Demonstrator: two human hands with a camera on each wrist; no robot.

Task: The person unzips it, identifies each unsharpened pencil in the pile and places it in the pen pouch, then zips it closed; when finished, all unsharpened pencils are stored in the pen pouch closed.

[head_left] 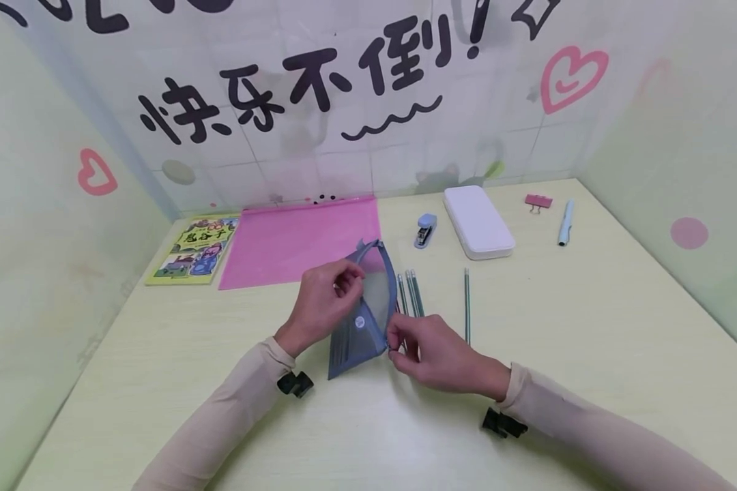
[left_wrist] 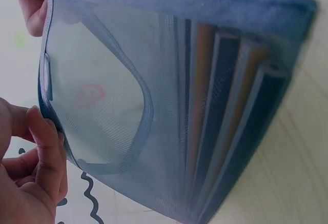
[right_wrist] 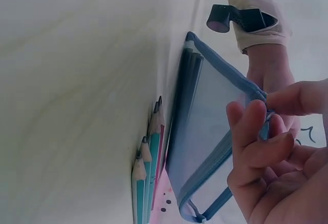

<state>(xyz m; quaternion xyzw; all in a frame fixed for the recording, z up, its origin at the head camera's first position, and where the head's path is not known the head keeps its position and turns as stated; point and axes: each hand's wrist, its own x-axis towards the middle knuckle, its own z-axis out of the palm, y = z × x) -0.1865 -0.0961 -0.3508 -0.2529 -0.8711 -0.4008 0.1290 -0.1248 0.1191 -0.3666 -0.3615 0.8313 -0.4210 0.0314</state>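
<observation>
A blue mesh zip pouch (head_left: pixel 347 344) is held up over the table, its zipped mouth gaping. My left hand (head_left: pixel 325 300) pinches one side of that mouth with thumb and fingers. At the near end of the zip my right hand (head_left: pixel 436 351) pinches the pouch's corner. Several long dark and brown sticks, pencil-like (left_wrist: pixel 220 80), show through the mesh in the left wrist view. Beside the pouch lie several sharpened pencils (right_wrist: pixel 146 172), mostly green, partly hidden behind my right hand in the head view. A single green pencil (head_left: pixel 467 300) lies apart, further right.
Behind my hands lie a pink folder (head_left: pixel 301 249) and a yellow book (head_left: pixel 193 252) on the left. A blue stapler (head_left: pixel 426 230), a white case (head_left: pixel 479 221), a binder clip (head_left: pixel 538 201) and a light blue pen (head_left: pixel 566 223) lie toward the back right, before the wall.
</observation>
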